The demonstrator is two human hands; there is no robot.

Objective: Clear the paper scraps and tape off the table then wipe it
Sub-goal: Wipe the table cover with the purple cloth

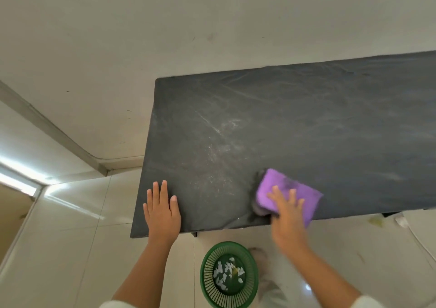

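Dark surface (306, 123) shows pale streaks. My right hand (286, 215) presses a purple cloth (283, 187) flat, fingers spread; my left hand (162, 211) rests open near the corner. Scraps (226, 272) lie in the basket (207, 263) below.

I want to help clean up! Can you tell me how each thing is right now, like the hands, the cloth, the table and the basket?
left hand: flat on the table, fingers straight, holding nothing.
right hand: pressing flat on the purple cloth, blurred.
purple cloth: folded, lying on the table near its front edge.
table: dark top, streaky, no scraps or tape on the part seen.
green basket: on the floor, upright.
paper scraps: inside the basket.
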